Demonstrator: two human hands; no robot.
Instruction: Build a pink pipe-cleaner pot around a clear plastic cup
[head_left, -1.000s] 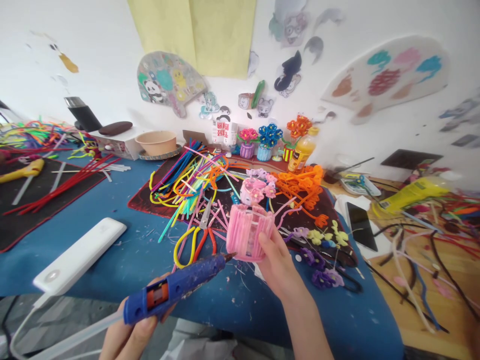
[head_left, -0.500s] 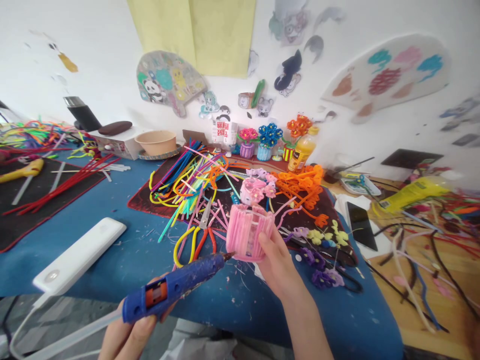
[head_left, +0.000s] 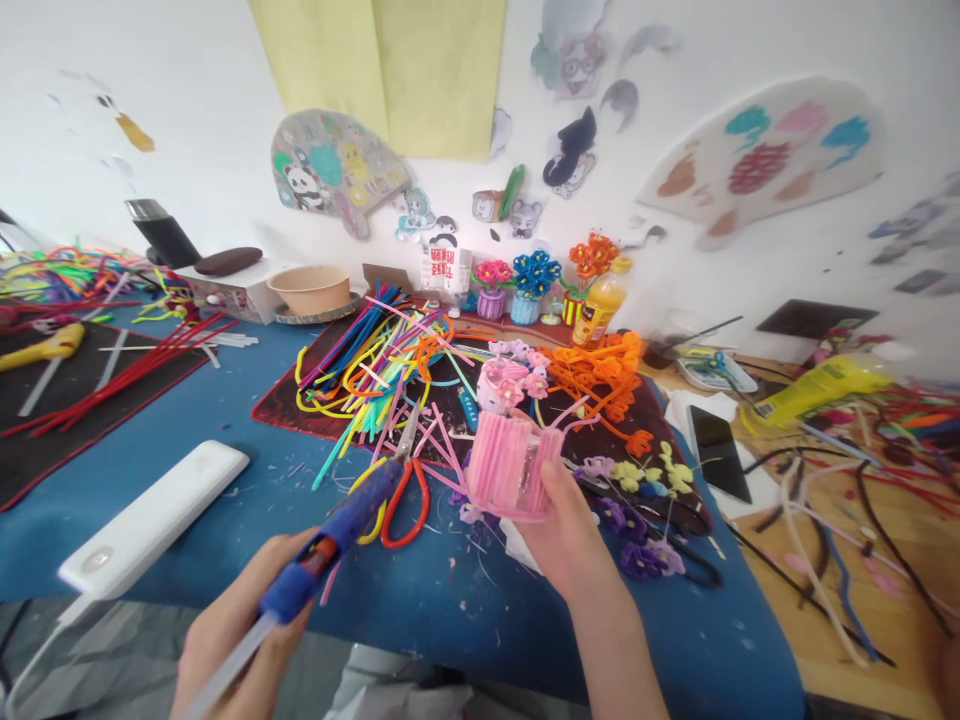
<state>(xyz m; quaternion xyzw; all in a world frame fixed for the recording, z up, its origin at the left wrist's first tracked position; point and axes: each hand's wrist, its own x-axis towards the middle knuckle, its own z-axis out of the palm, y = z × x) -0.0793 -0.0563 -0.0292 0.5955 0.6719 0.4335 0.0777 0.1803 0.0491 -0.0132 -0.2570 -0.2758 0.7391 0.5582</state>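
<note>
In my left hand (head_left: 244, 620) is a blue hot glue gun (head_left: 330, 545), gripped round its body, with a translucent glue stick (head_left: 232, 668) sticking out of its rear. Its nozzle end points away from me, over the scissors (head_left: 406, 505) with red and yellow handles. My right hand (head_left: 562, 530) is closed on a small pot (head_left: 504, 468) walled with pink pipe cleaners, and part of its clear side shows bare. The gun and the pot are apart. Just behind the pot sits a bunch of pink pipe-cleaner flowers (head_left: 513, 378).
Loose pipe cleaners (head_left: 375, 370) and orange ones (head_left: 600, 375) cover the dark mat. Purple flowers (head_left: 637, 550) lie right of my hand, near a phone (head_left: 720, 452). A white power bank (head_left: 157, 515) with a cable rests at left. Finished flower pots and a juice bottle (head_left: 600, 302) line the wall.
The glue gun has drawn back to the left from the pot's lower edge, and its nozzle has swung to point farther away from me. The pot has shifted slightly right.
</note>
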